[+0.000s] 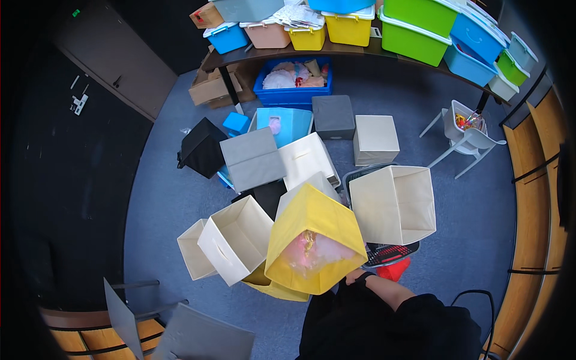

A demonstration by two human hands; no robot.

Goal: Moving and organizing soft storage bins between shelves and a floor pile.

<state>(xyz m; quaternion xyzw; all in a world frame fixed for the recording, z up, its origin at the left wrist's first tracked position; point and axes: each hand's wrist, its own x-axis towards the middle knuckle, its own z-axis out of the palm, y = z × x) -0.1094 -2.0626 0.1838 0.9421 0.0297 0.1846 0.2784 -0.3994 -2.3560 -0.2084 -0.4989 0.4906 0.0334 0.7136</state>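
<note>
The yellow open-topped fabric box (312,210) is tilted in front of the body, seen between an open cream fabric box on the left (237,237) and another on the right (375,207). The right hand (353,276) is partly hidden by its lower right edge; whether that grip is spread or pinching cannot be told, and the left hand is not shown. The yellow box is judged light and fairly stiff, best held by opposite rims. Pink and white fluffy stuff in clear wrap (309,251) is contained inside; soft pale things (280,79) are held in the blue plastic tub (297,96) beneath the dark worktop (258,54).
</note>
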